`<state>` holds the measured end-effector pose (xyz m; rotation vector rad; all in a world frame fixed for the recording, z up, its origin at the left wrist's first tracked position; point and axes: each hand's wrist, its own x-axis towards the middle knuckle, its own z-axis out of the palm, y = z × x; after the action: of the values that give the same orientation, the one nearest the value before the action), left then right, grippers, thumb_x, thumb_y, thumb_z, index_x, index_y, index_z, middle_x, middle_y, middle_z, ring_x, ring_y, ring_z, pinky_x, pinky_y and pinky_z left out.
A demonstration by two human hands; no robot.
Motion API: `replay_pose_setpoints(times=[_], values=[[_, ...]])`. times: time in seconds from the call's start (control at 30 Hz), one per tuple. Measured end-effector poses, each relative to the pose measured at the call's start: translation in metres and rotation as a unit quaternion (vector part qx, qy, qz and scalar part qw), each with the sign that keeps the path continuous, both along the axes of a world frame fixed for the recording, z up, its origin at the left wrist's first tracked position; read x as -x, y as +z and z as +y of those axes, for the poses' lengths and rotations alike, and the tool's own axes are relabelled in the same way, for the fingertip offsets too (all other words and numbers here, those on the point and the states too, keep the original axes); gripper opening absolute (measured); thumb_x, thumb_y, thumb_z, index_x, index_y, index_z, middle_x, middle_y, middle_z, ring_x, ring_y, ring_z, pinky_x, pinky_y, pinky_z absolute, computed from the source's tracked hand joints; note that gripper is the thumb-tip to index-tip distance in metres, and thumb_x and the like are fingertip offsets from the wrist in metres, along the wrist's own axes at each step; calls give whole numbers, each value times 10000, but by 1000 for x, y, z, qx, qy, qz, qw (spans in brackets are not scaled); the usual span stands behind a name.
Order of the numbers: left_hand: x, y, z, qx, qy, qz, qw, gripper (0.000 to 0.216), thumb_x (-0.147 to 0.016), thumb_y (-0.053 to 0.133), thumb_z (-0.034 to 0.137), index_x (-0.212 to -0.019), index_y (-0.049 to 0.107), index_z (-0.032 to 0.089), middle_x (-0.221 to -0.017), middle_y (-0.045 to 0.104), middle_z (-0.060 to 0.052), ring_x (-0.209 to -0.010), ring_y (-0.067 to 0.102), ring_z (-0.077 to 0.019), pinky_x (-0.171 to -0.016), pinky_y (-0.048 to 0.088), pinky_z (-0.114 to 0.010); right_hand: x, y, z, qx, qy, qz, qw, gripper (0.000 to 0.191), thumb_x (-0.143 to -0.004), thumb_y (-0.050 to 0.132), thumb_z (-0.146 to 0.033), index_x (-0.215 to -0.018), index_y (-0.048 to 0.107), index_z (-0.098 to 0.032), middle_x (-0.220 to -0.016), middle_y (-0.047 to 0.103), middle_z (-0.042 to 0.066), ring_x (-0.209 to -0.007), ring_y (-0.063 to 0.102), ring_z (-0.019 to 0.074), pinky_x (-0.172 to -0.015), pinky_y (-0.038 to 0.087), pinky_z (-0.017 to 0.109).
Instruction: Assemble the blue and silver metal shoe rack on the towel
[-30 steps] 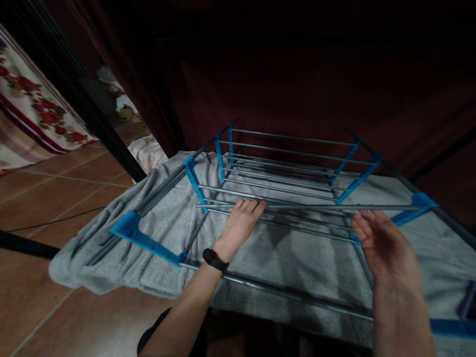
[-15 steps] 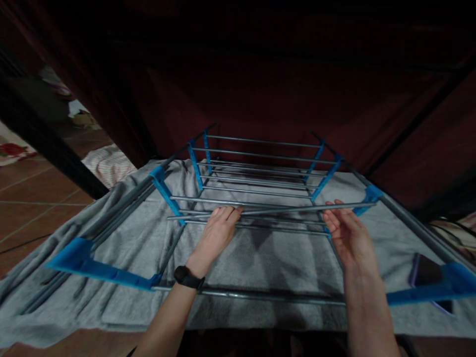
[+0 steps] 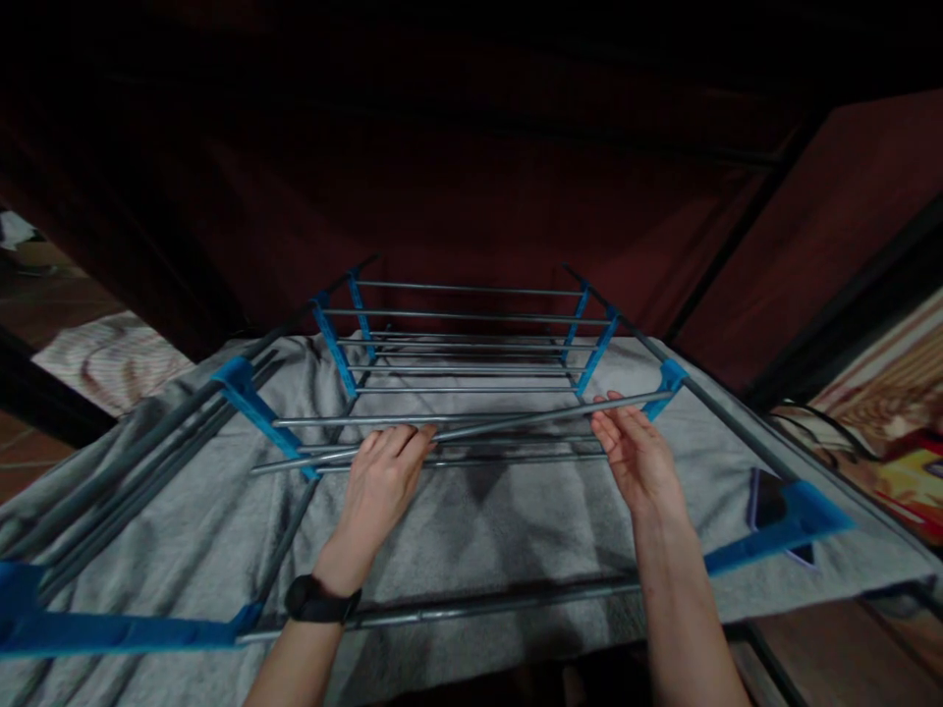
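A drying rack of grey metal rods (image 3: 471, 388) and blue plastic brackets (image 3: 254, 407) lies spread over a grey towel (image 3: 184, 511). My left hand (image 3: 383, 481), with a black watch on the wrist, lies flat with its fingers stretched out onto a loose slanted grey rod (image 3: 516, 420). My right hand (image 3: 637, 457) is open, fingers extended, its fingertips touching the right part of that same rod near a blue bracket (image 3: 667, 378).
A dark red curtain (image 3: 471, 196) hangs behind the rack. A dark phone (image 3: 770, 501) lies on the towel at the right, by a blue bar (image 3: 773, 535). Patterned fabric (image 3: 899, 432) and cables sit far right. Striped cloth (image 3: 110, 353) lies on the tiled floor at left.
The view has swung to the right, bringing the phone and right-side fabric into sight. Both hands have stayed on the slanted rod, the right hand now closer to it.
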<state>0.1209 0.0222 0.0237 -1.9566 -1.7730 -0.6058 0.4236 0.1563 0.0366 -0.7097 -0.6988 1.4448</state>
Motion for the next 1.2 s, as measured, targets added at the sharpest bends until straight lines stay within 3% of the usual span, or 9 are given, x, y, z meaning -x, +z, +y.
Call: replay_pose_setpoints(times=[0.43, 1.2], values=[[0, 0, 2, -29, -13, -38, 999, 161, -967, 443, 278, -1029, 561, 188, -900, 655, -63, -856, 590, -228, -776, 409, -358, 4, -6, 4, 7, -17, 30, 999, 253, -650, 831, -205, -807, 634, -178, -956, 719, 32, -778, 687, 122, -727, 602, 242], [-8, 4, 5, -62, -12, -33, 997, 172, -956, 472, 265, -1024, 608, 184, -888, 665, -60, -818, 586, -227, -741, 396, -346, 9, 1, 4, -9, 20, 28, 999, 209, -710, 763, -166, -903, 685, -179, -939, 730, 50, -822, 696, 138, -801, 590, 250]])
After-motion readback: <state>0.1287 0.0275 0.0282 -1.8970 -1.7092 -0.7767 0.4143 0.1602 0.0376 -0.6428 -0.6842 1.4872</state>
